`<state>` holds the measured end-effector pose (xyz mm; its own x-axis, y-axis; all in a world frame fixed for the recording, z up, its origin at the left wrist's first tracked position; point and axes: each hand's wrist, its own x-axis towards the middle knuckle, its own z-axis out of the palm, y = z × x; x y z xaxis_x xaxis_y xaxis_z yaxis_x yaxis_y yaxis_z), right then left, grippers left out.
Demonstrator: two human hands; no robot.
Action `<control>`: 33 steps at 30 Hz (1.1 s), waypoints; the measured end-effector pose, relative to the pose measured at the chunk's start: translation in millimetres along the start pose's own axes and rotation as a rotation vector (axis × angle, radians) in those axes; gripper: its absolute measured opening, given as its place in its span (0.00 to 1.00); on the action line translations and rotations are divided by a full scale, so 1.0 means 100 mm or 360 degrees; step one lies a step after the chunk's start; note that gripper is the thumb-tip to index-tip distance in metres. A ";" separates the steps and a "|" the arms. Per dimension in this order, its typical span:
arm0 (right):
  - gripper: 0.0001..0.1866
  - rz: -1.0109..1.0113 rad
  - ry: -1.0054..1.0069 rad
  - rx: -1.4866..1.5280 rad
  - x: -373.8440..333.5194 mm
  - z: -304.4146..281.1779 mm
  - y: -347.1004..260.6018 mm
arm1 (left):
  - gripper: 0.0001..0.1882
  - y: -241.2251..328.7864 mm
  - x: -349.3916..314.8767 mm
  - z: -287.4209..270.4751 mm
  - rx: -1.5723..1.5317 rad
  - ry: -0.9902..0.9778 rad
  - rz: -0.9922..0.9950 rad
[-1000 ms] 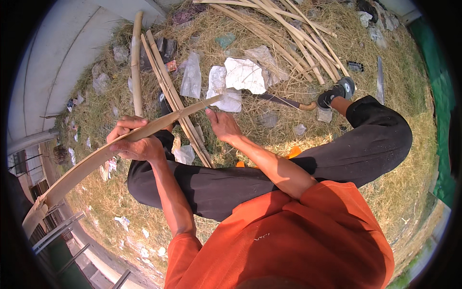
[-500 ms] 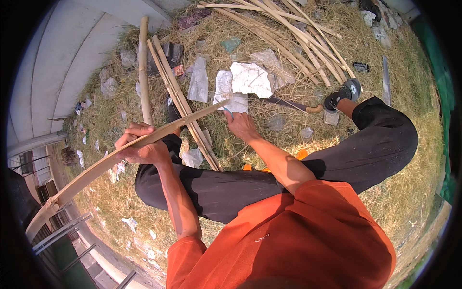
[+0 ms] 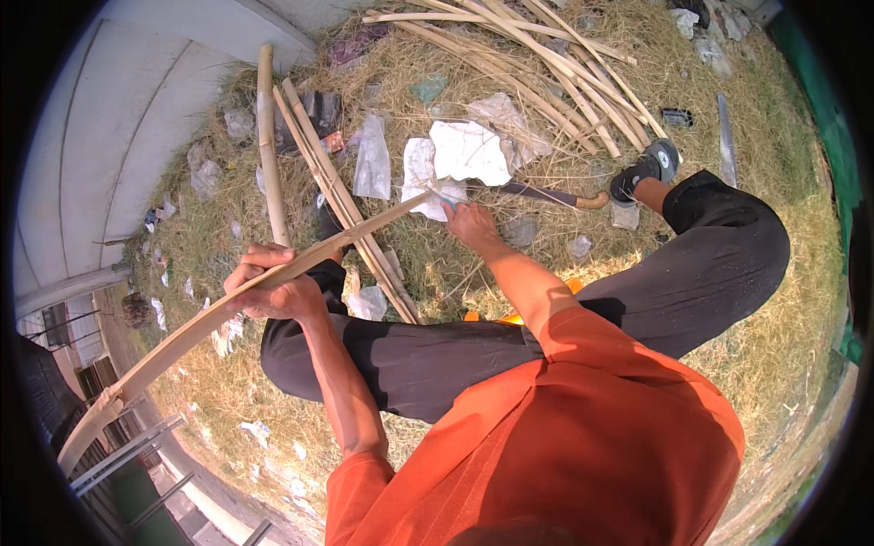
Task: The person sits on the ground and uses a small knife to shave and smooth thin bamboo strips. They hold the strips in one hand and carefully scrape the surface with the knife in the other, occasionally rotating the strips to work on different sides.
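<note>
While the left hand [image 3: 278, 284] is closed round a long pale bamboo strip [image 3: 196, 326], fingers over its upper edge and palm below, the right hand [image 3: 472, 223] is curled narrow at the strip's far end, pinching a small blue tool [image 3: 448, 202]; tool's kind too small to tell, likewise whether it touches the strip; strip slants across the view from lower left, a rough node near its low end, its tip seen over a white sheet [image 3: 419, 168]; whether tip and sheet touch, cannot tell.

Ground under all this is dry grass [image 3: 437, 273] with litter; just beyond the strip's tip lies a crumpled white piece [image 3: 469, 153], a clear plastic bag [image 3: 371, 159] to its left; split lengths [image 3: 341, 205] lie side by side left of the bag, running beneath the held strip as seen from above; a round pole [image 3: 269, 150] lies farther left, toward the pale wall [image 3: 137, 136].

Farther off, a loose pile of strips [image 3: 546, 73] fans out; nearer, a dark blade with a curved wooden handle [image 3: 592, 201] lies just beside the right shoe [image 3: 648, 168]; a long grey blade [image 3: 726, 141] lies farther right, near green sheeting [image 3: 819, 155].
</note>
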<state>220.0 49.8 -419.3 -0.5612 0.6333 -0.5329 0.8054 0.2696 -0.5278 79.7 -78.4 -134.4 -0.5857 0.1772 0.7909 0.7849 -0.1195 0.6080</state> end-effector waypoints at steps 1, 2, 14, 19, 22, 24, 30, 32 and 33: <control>0.37 -0.0007 -0.0010 -0.0049 -0.06 0.01 0.02 | 0.32 0.03 -0.01 0.01 0.0265 0.0039 0.0106; 0.37 -0.0038 0.0031 -0.0097 0.02 -0.10 -0.02 | 0.32 -0.01 0.01 -0.04 0.0096 -0.0023 0.0006; 0.34 -0.0712 -0.0064 0.0990 -1.52 -1.19 -1.04 | 0.28 0.18 -0.06 -0.45 -0.0212 -0.0590 -0.0243; 0.29 -0.0692 0.0122 0.0869 -1.65 -0.86 -1.06 | 0.32 0.22 -0.15 -0.27 -0.0103 -0.0437 -0.0116; 0.29 -0.0510 0.0179 0.0732 -1.44 -0.59 -0.83 | 0.32 0.26 -0.20 -0.19 -0.0099 -0.0352 -0.0026; 0.29 -0.0693 0.0144 0.0807 -1.54 -0.76 -0.94 | 0.33 0.25 -0.23 -0.19 -0.0043 -0.0322 -0.0008; 0.26 -0.0781 0.0329 0.0729 -1.46 -0.70 -0.82 | 0.34 0.27 -0.25 -0.15 0.0018 -0.0240 -0.0024; 0.28 -0.0814 0.0150 0.0842 -1.54 -0.86 -0.96 | 0.35 0.24 -0.24 -0.13 0.0038 -0.0175 0.0012; 0.29 -0.0825 0.0051 0.0897 -1.59 -0.89 -1.00 | 0.36 0.25 -0.20 -0.12 0.0066 -0.0221 0.0030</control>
<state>245.3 -12.9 -222.9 -0.8281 0.5496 -0.1105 0.2171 0.1327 -0.9671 108.2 -96.1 -134.2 -0.5393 0.3091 0.7833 0.8050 -0.0839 0.5873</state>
